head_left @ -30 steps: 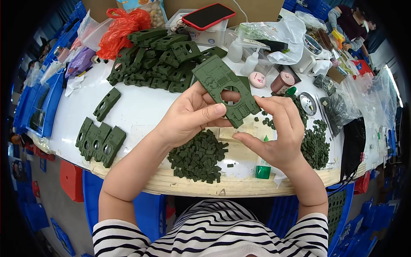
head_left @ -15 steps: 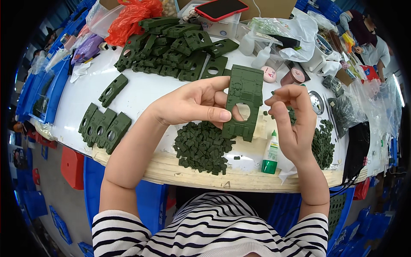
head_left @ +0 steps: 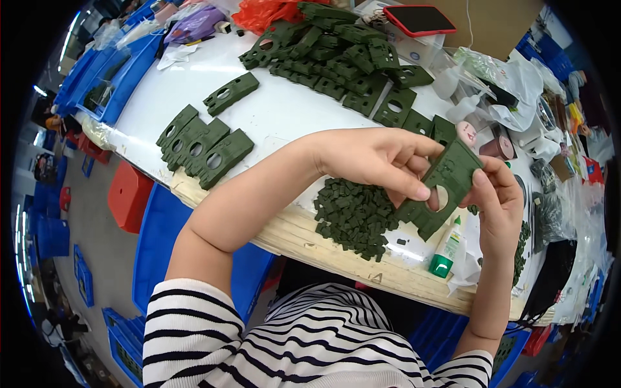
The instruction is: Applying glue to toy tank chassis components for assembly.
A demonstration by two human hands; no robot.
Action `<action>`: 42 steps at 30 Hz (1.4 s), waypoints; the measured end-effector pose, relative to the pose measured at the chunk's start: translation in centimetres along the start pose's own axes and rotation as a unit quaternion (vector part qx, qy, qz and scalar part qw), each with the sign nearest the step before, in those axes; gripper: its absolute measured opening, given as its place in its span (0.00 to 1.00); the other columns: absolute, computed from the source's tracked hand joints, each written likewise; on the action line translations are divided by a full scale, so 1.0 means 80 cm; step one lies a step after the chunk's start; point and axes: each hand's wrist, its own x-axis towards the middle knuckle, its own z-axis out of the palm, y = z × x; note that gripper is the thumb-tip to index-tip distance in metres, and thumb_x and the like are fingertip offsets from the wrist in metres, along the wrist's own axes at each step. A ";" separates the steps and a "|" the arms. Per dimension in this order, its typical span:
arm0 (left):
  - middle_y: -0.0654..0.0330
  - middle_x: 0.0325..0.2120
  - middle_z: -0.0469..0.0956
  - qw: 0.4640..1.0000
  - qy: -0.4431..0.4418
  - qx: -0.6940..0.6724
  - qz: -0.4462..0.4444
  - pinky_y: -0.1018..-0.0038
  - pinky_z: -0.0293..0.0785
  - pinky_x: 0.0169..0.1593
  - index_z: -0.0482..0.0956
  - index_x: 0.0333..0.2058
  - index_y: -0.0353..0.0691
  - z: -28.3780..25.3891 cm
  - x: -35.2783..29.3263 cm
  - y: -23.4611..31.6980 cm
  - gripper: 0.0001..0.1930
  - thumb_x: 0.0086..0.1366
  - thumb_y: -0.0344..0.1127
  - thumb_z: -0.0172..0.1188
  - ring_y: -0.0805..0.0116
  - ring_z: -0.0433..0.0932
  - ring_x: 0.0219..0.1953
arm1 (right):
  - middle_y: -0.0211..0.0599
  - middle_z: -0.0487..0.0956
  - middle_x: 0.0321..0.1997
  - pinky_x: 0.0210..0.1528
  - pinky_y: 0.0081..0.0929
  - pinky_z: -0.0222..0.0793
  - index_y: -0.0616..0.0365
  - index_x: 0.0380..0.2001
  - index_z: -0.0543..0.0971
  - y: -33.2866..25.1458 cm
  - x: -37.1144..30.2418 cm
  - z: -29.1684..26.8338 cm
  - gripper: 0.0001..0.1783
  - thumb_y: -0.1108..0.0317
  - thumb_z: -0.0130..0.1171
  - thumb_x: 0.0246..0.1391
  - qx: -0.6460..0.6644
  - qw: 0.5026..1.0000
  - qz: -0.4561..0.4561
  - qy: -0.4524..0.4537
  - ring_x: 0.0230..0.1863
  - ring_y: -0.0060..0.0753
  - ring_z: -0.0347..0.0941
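Note:
A dark green plastic model-tank hull piece [head_left: 451, 169] with a round hole is held up, tilted, above the table. My left hand [head_left: 372, 158] grips its left side, thumb beside the hole and fingers behind. At the upper right edge, my right hand [head_left: 499, 204] pinches the same piece with its thumb on the edge; whether a small part is also between those fingers is hidden. Below the left hand lies a heap of small dark green plastic parts [head_left: 356, 220]. A glue bottle [head_left: 446, 249] with a green base and tip lies near the right hand.
Similar green hull pieces [head_left: 343, 58] are piled at the back. Several more [head_left: 206, 147] lie at the left, with a single one [head_left: 231, 93] behind them. A red-cased phone [head_left: 420, 19] rests on a clear box. Plastic bags [head_left: 521, 110] clutter the right. The wooden table edge [head_left: 310, 234] runs in front.
My right hand has come in from the side and closed on the hull piece's edge. The piece is now tilted. The whole view has turned, shifting the table contents.

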 end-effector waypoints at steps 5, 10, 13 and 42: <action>0.55 0.45 0.69 0.959 0.175 0.216 0.052 0.75 0.74 0.36 0.63 0.57 0.34 0.010 -0.001 0.007 0.38 0.54 0.47 0.69 0.71 0.75 0.36 | 0.32 0.78 0.31 0.31 0.15 0.74 0.64 0.40 0.73 0.003 0.006 0.001 0.09 0.71 0.55 0.59 -0.003 0.999 -0.015 0.048 0.28 0.19 0.76; 0.53 0.40 0.71 0.818 0.232 0.500 0.167 0.70 0.75 0.38 0.66 0.54 0.34 0.025 -0.001 -0.002 0.36 0.49 0.44 0.70 0.60 0.75 0.35 | 0.33 0.78 0.33 0.33 0.16 0.74 0.64 0.40 0.73 0.003 0.006 0.001 0.08 0.71 0.54 0.60 -0.022 0.999 -0.006 0.030 0.30 0.20 0.77; 0.51 0.40 0.73 0.788 0.270 0.538 0.127 0.69 0.75 0.40 0.66 0.54 0.34 0.036 -0.010 0.005 0.34 0.49 0.39 0.68 0.58 0.76 0.37 | 0.34 0.78 0.35 0.37 0.18 0.74 0.65 0.41 0.73 0.006 0.006 0.006 0.10 0.70 0.54 0.60 -0.017 0.999 -0.026 0.023 0.34 0.21 0.77; 0.53 0.35 0.76 0.556 0.416 0.662 -0.282 0.65 0.69 0.45 0.74 0.39 0.36 0.039 -0.234 0.023 0.16 0.51 0.33 0.66 0.55 0.74 0.42 | 0.31 0.77 0.27 0.39 0.17 0.68 0.66 0.31 0.75 -0.002 -0.003 0.002 0.07 0.72 0.55 0.59 -0.075 0.993 -0.087 -0.038 0.32 0.18 0.72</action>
